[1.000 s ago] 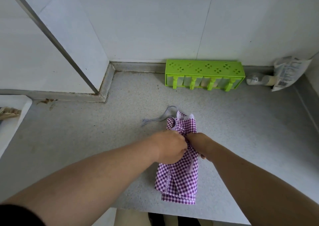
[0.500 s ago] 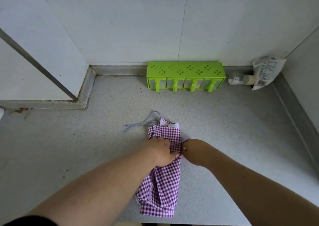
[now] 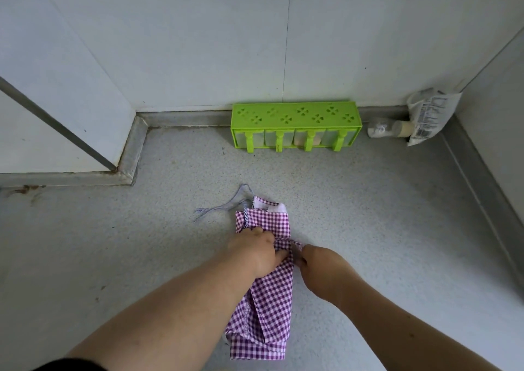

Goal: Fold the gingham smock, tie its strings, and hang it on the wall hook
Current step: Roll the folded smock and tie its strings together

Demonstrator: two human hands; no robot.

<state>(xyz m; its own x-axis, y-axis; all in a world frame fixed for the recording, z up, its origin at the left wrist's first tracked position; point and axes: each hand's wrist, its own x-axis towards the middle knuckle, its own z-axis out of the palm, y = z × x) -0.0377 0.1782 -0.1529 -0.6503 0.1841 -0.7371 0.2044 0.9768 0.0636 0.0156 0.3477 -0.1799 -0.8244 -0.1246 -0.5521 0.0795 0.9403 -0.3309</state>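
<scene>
Head view, the only camera. Gingham smock (image 3: pixel 268 294), purple and white check, lies folded into a long narrow bundle on the speckled grey countertop (image 3: pixel 368 214), long axis running away from the person, near end at the counter's front edge. Cloth is pinched in at about mid-length, between the two hands.

Left hand (image 3: pixel 255 250): on top of the bundle at the pinched part, fingers curled down into the fabric, gripping the smock. Right hand (image 3: pixel 320 265): just right of the bundle, fingers curled toward the gathered cloth and touching it; fingertips are hidden behind the hand, so whether it grasps cloth or a string cannot be told. The hands are just beside each other, with a strip of gingham between them.

One string (image 3: pixel 219 207), pale blue-grey, trails loose from the far left corner of the smock and lies slack on the counter, its free end pointing left.

Against the back wall: green spice rack (image 3: pixel 295 115) with four compartments. To its right, in the corner, a small bottle (image 3: pixel 390 128) on its side, touching a printed plastic bag (image 3: pixel 431 112) leaning on the wall
</scene>
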